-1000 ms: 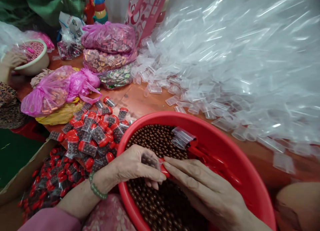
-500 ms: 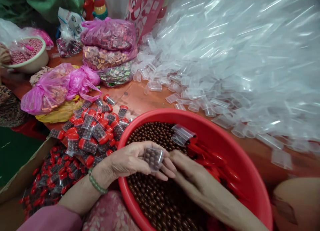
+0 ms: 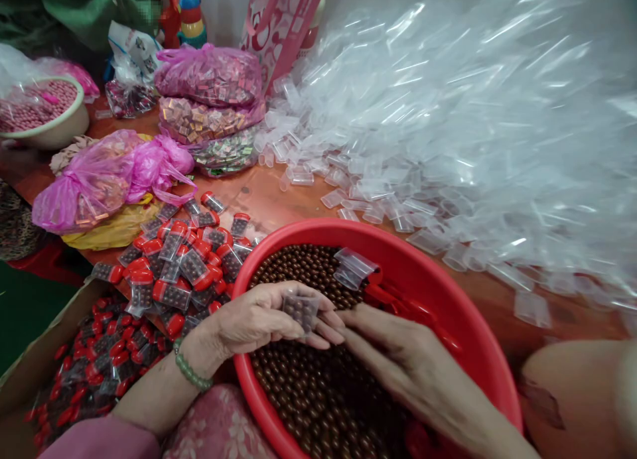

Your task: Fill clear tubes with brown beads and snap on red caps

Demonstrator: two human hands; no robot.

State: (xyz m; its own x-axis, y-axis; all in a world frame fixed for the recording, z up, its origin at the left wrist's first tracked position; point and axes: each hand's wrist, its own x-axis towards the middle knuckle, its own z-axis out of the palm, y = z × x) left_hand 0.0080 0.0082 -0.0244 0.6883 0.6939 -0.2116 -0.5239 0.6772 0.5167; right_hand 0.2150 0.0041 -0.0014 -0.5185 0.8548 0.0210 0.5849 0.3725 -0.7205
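My left hand (image 3: 273, 320), palm up, holds a small clear container (image 3: 301, 310) filled with brown balls over the red basin (image 3: 326, 227). My right hand (image 3: 398, 353) is beside it, its fingertips by the left fingers; its palm side is hidden, so what it holds, if anything, does not show. Brown balls (image 3: 293, 266) fill much of the basin. Empty clear containers (image 3: 355, 268) lie on the balls, near red caps (image 3: 398, 301) at the basin's right. Filled containers with red caps (image 3: 172, 293) are heaped left of the basin.
A large pile of clear containers (image 3: 448, 147) covers the table's right. Pink bags (image 3: 212, 77) stand at the back, another pink bag (image 3: 94, 174) at left. A white bowl (image 3: 64, 124) holds pink beads. A cardboard box (image 3: 44, 329) with capped containers sits lower left.
The view has shifted a little, so most things appear slightly further left. The container in my left hand stands a bit more tilted. My right hand's fingers remain close to my left fingertips.
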